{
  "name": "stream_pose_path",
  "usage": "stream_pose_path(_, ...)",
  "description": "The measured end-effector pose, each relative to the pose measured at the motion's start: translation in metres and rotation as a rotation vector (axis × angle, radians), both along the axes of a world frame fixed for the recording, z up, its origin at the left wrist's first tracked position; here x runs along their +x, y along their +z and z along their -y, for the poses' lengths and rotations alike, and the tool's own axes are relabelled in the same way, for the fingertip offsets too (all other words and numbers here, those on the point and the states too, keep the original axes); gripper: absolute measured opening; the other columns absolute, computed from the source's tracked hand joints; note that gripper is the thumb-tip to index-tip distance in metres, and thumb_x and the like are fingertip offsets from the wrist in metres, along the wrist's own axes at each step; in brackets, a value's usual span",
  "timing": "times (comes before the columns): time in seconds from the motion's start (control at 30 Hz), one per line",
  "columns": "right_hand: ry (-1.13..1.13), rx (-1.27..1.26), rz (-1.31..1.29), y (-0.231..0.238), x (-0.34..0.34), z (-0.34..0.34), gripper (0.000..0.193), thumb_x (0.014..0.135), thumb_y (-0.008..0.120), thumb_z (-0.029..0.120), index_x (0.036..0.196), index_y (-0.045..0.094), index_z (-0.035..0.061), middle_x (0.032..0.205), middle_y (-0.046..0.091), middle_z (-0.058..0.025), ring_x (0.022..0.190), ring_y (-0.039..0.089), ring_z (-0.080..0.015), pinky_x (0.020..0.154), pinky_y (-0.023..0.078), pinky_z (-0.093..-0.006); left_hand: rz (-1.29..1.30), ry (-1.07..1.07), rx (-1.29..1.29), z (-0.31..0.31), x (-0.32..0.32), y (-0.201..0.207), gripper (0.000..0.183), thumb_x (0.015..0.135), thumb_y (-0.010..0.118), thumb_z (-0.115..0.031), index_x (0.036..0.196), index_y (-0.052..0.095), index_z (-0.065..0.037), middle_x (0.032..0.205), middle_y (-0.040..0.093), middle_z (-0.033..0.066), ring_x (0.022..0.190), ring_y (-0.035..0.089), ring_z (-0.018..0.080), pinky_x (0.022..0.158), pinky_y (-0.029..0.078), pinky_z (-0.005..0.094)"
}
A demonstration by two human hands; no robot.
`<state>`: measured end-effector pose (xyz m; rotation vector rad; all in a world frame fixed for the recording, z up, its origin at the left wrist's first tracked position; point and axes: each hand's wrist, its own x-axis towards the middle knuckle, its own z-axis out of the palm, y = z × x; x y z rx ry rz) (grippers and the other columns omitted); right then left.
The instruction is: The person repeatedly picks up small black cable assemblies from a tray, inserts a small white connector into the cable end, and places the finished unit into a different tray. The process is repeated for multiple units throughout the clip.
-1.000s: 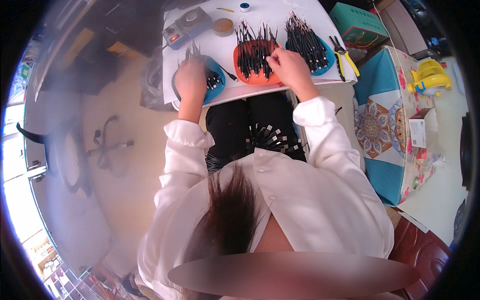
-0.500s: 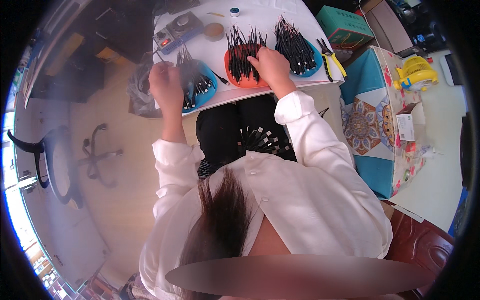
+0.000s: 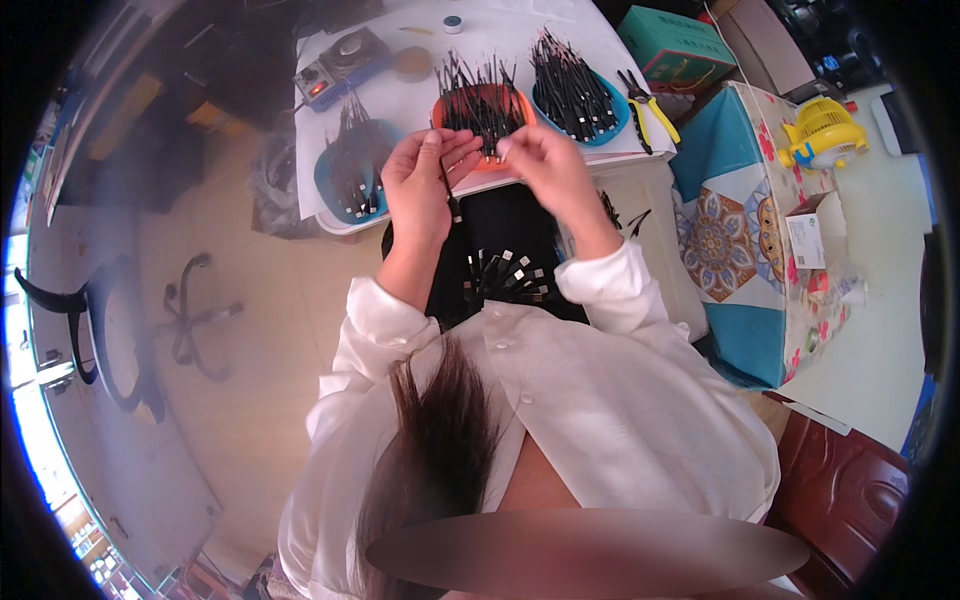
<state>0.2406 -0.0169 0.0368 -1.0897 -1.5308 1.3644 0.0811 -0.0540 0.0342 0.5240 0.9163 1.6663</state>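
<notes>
Above the front edge of the table, my left hand (image 3: pixel 422 185) is turned partly palm up and holds a short black cable (image 3: pixel 454 207), its plug end hanging below the fingers. Facing it, my right hand (image 3: pixel 552 172) pinches thumb and forefinger together; what lies between them is too small to make out. Just beyond the hands sits an orange tray (image 3: pixel 527 108) full of black cables with thin wire ends. A blue tray (image 3: pixel 398 135) of cables stands to the left, and another blue tray (image 3: pixel 622 118) of cables to the right.
A small device with a red light (image 3: pixel 318 88) and a solder spool (image 3: pixel 453 24) sit at the back. Yellow-handled pliers (image 3: pixel 652 122) lie at the right. More USB cables (image 3: pixel 508 275) rest on my lap. A yellow fan (image 3: pixel 826 132) stands on the right-hand table.
My left hand has come away from the left blue tray toward the middle. My right hand has left the orange tray and drawn nearer to me. The hands now face each other.
</notes>
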Motion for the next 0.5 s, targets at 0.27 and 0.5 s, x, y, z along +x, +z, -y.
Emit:
stream_pose_path(0.27, 0.191, 0.189, 0.226, -0.013, 0.012, 0.036, 0.024, 0.083, 0.073, 0.019, 0.084, 0.06, -0.0013, 0.072, 0.066, -0.0099, 0.063, 0.063, -0.0204, 0.06, 0.049, -0.0321, -0.005, -0.084, -0.008, -0.005, 0.023, 0.004, 0.021, 0.1, 0.049, -0.012, 0.1, 0.06, 0.006, 0.076, 0.061, 0.0072, 0.058, 0.055, 0.0131, 0.052, 0.044, 0.0238)
stream_pose_path(0.5, -0.465, 0.516, 0.84, -0.033, 0.078, -0.089, 0.024, 0.082, 0.07, 0.027, 0.089, 0.062, 0.0056, 0.081, 0.067, -0.0122, 0.077, 0.064, -0.0323, 0.066, 0.05, -0.044, -0.065, -0.103, 0.075, 0.014, 0.023, -0.002, 0.021, 0.099, 0.052, -0.012, 0.104, 0.063, 0.006, 0.078, 0.057, 0.0032, 0.06, 0.042, 0.0084, 0.053, 0.034, 0.0218)
